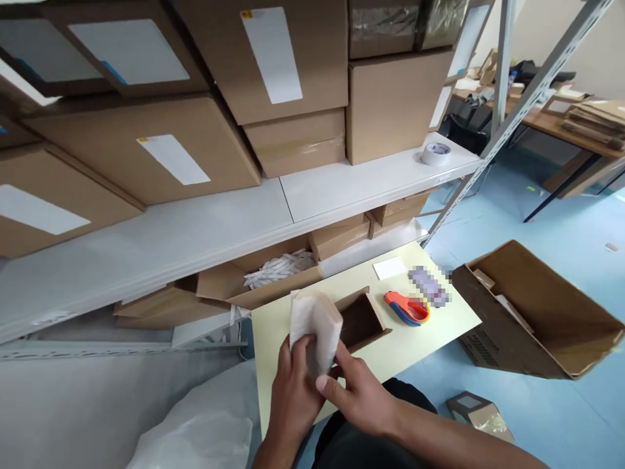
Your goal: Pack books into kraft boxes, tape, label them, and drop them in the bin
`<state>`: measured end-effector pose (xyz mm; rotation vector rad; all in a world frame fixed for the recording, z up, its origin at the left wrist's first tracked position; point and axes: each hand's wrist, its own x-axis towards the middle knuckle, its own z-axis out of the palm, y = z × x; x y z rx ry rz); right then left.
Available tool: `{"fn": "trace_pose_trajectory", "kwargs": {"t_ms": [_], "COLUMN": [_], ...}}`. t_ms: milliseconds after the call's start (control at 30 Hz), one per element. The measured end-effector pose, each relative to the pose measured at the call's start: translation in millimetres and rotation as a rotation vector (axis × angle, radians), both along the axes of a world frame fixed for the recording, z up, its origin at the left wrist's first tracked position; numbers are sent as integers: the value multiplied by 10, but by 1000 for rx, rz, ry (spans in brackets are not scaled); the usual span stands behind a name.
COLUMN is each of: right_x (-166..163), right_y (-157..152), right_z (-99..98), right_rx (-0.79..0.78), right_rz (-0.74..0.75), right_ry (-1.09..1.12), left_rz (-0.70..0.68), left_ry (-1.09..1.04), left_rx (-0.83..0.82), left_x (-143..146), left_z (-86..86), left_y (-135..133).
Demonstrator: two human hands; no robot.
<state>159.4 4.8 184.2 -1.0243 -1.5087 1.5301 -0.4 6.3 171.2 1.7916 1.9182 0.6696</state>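
Just above the pale yellow table [273,391], my left hand [300,384] is closed around a folded white padded piece [305,316], soft-looking and bent into a U; its exact kind is unclear. My right hand [361,394] holds its lower right side, thumb in front and fingertips partly hidden behind. Right behind the hands, a small open cardboard box [378,326] lies on the table. A red, blue and yellow handled tool [407,309] rests to the right of that box. Farther back are a white card [389,268] and a pixelated purple item [430,286].
Large cardboard boxes [303,71] fill the grey shelf [342,182] ahead, with a tape roll [436,154] at its right. Below it, an open carton [273,293] holds white strips. A big open box [551,306] stands right; a plastic bag [205,423] lies lower left.
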Motion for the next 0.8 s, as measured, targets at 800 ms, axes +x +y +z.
{"fn": "trace_pose_trajectory", "kwargs": {"t_ms": [800], "right_x": [-73], "right_y": [334], "right_z": [-950], "right_rx": [613], "right_rz": [507], "right_ry": [-977], "left_rz": [-672], "left_ry": [527], "left_rx": [-514], "left_x": [308], "left_z": [49], "left_y": [1114]}}
